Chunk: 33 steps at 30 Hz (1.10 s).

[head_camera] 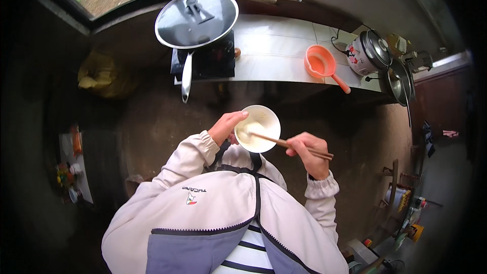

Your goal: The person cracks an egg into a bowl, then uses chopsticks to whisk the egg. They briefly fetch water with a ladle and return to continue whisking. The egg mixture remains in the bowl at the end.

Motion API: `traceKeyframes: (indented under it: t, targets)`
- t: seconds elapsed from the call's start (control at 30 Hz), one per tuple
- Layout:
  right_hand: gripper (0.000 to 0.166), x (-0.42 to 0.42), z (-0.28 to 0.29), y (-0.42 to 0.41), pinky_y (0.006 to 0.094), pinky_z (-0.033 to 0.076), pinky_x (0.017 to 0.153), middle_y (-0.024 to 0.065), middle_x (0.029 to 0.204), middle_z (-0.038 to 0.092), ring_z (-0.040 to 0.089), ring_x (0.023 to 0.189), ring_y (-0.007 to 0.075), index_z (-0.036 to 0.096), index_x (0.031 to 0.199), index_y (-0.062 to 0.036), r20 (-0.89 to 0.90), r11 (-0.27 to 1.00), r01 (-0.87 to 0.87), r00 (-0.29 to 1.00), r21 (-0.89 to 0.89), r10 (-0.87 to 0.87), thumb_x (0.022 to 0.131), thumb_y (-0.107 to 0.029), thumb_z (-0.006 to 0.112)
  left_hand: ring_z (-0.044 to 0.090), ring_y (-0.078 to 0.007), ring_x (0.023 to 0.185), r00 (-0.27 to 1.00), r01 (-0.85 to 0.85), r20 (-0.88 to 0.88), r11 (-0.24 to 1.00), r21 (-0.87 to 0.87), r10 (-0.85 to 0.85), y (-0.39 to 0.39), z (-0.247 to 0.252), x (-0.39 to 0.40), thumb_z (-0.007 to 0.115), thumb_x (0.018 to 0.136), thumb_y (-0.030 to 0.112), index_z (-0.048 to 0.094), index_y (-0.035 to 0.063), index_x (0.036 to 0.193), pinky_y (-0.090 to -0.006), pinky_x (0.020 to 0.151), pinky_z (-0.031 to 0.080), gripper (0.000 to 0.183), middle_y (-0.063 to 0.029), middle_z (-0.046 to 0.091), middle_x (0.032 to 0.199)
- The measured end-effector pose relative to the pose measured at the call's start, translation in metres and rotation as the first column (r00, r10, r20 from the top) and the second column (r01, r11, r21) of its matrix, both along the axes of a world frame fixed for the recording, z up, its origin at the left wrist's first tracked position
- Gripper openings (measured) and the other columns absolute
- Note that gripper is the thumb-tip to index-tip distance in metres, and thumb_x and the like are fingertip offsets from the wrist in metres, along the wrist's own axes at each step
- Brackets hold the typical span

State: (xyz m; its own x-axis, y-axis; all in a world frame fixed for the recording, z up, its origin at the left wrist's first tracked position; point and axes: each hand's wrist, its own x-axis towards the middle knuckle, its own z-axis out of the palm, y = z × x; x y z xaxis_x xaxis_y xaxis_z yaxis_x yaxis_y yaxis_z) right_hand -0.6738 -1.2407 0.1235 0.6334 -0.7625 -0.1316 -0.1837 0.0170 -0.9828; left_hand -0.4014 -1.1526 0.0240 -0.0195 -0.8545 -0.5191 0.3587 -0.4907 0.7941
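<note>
My left hand (225, 127) holds a white bowl (271, 123) in front of my chest, its thumb on the rim and its fingers partly hidden below. Inside the bowl lies a pale, creamy mixture (252, 131), slightly blurred. Wooden chopsticks (279, 141) are gripped in my right hand (311, 154), to the right of the bowl, with their tips down in the mixture.
Ahead, a lidded pan (198, 19) sits on a black cooktop (217, 61) on the white tiled counter (274, 45). An orange dipper (319, 61) and a rice cooker (367, 53) stand further right. A wooden chair (395, 182) is at the lower right.
</note>
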Motion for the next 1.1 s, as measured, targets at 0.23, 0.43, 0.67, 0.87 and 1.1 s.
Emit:
traceKeyframes:
  t: [0.23, 0.43, 0.67, 0.87, 1.1]
  targets:
    - [0.015, 0.023, 0.007, -0.03, 0.0249, 0.056, 0.069, 0.0091, 0.08, 0.071, 0.069, 0.073, 0.0137, 0.072, 0.093, 0.0049, -0.039, 0.999, 0.042, 0.998, 0.032, -0.041, 0.096, -0.008, 0.064, 0.06, -0.0076, 0.05, 0.998, 0.067, 0.002, 0.997, -0.042, -0.067, -0.041, 0.009, 0.023, 0.051, 0.101, 0.046, 0.062, 0.0029, 0.12, -0.0201, 0.04, 0.045, 0.049, -0.0036, 0.067, 0.075]
    - [0.021, 0.019, 0.005, -0.05, 0.0269, 0.059, 0.07, 0.0116, 0.08, 0.072, 0.071, 0.072, 0.0146, 0.07, 0.096, 0.0065, -0.128, 0.973, 0.225, 0.965, -0.05, -0.23, 0.1, -0.012, 0.06, 0.061, -0.0085, 0.051, 0.995, 0.092, 0.036, 0.996, 0.013, -0.093, -0.05, 0.001, 0.04, 0.051, 0.1, 0.05, 0.062, 0.003, 0.119, -0.02, 0.041, 0.047, 0.052, -0.0043, 0.066, 0.075]
    - [0.028, 0.019, -0.003, -0.064, 0.0261, 0.059, 0.067, 0.0113, 0.08, 0.072, 0.072, 0.07, 0.0172, 0.07, 0.094, 0.0083, -0.122, 0.951, 0.309, 0.945, 0.023, -0.304, 0.102, -0.016, 0.058, 0.063, -0.0098, 0.052, 0.993, 0.103, 0.041, 0.991, 0.086, -0.107, -0.058, -0.003, 0.043, 0.051, 0.099, 0.051, 0.062, 0.0029, 0.12, -0.0203, 0.042, 0.05, 0.054, -0.0055, 0.067, 0.076]
    - [0.03, -0.003, -0.005, -0.083, 0.0264, 0.059, 0.066, 0.0119, 0.081, 0.072, 0.072, 0.069, 0.0167, 0.071, 0.092, 0.0065, -0.074, 0.97, 0.204, 0.978, 0.135, -0.196, 0.102, -0.018, 0.056, 0.062, -0.0095, 0.05, 0.994, 0.078, 0.073, 0.993, 0.092, -0.085, -0.076, 0.001, 0.033, 0.051, 0.098, 0.051, 0.062, 0.003, 0.119, -0.0205, 0.042, 0.049, 0.054, -0.0046, 0.067, 0.072]
    - [0.03, -0.021, -0.006, -0.109, 0.0276, 0.06, 0.064, 0.0129, 0.081, 0.071, 0.072, 0.067, 0.0182, 0.071, 0.094, 0.0072, -0.02, 0.979, 0.122, 0.993, 0.165, -0.12, 0.102, -0.019, 0.057, 0.06, -0.0087, 0.048, 0.994, 0.044, 0.093, 0.995, 0.089, -0.052, -0.096, 0.013, 0.009, 0.052, 0.098, 0.051, 0.063, 0.003, 0.118, -0.0195, 0.042, 0.047, 0.053, -0.0041, 0.066, 0.071]
